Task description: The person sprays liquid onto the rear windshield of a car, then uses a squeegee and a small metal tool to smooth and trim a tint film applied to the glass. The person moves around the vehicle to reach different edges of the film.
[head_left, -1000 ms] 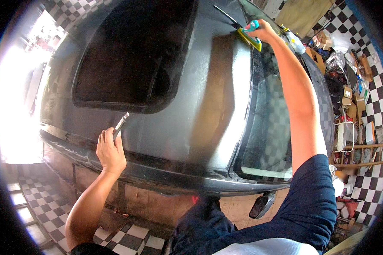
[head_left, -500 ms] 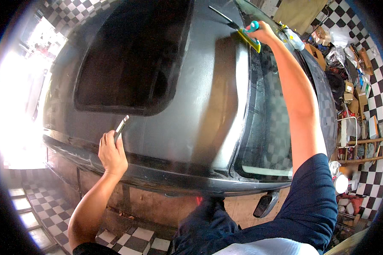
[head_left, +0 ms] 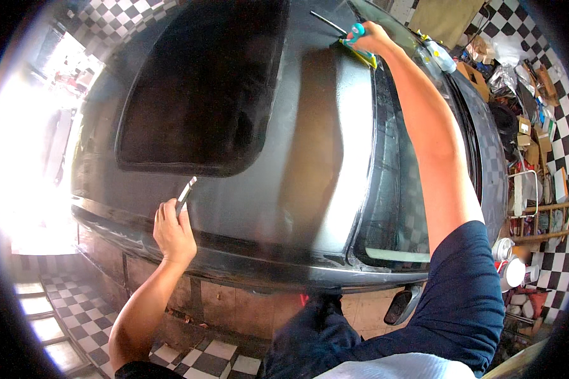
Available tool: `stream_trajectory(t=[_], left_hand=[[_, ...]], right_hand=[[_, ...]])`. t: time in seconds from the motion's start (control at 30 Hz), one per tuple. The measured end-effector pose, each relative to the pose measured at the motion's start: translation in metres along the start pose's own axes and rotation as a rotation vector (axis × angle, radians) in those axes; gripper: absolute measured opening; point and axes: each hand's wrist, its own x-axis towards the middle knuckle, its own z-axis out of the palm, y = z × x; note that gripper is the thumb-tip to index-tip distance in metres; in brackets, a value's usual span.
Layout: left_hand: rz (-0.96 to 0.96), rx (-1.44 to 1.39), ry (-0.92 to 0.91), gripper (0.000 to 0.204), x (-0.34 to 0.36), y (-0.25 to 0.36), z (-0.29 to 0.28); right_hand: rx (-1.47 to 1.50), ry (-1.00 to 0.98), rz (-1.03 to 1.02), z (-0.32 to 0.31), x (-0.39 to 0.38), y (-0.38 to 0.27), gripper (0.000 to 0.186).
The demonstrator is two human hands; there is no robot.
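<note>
My left hand [head_left: 174, 234], near the roof's near side, is closed around a slim utility knife [head_left: 184, 194] with a dark handle and pale tip pointing up and away. Far off at the upper right, my right hand [head_left: 375, 39] grips a squeegee with a teal handle and yellow blade [head_left: 367, 59]. Its blade lies at the edge between the dark grey car roof [head_left: 310, 132] and the windshield [head_left: 395, 215]. A black rod like an antenna [head_left: 327, 24] rises beside the squeegee. The black sunroof panel [head_left: 202, 88] lies beyond my left hand.
A spray bottle [head_left: 441, 57] lies by the windshield's far side. The side mirror [head_left: 399, 306] juts out near my body. Boxes [head_left: 473, 79], white tubs [head_left: 512, 273] and a wooden ladder [head_left: 547, 237] crowd the checkered floor on the right.
My right hand has moved the squeegee a little left along the roof edge, closer to the antenna-like rod. My left hand still holds the knife, and the whole view has shifted slightly.
</note>
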Motion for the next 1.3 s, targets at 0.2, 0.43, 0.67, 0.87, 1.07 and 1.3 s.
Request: stream_trajectory(t=[0.2,0.43,0.67,0.87,1.07,1.3], left_hand=[[-0.012,-0.031,-0.012,0.024,0.000,0.005,0.000],[-0.048,-0.017,-0.048,0.026,-0.002,0.005,-0.003],[-0.045,0.003,-0.053,0.025,-0.002,0.002,-0.003],[-0.028,-0.025,-0.022,0.023,0.003,0.008,0.003],[-0.021,0.014,-0.019,0.023,-0.001,0.006,0.000],[-0.035,0.002,-0.016,0.022,0.000,0.010,0.001]], right_hand=[[0.096,-0.103,0.128,-0.029,-0.006,0.025,0.036],[0.272,-0.058,-0.083,-0.031,-0.009,0.007,0.029],[0.166,-0.010,-0.021,-0.018,-0.024,0.022,0.028],[0.078,-0.046,-0.043,-0.054,-0.020,0.070,0.028],[0.127,0.111,-0.255,-0.005,-0.022,0.015,0.031],[-0.197,0.047,-0.060,-0.060,-0.044,0.025,0.031]])
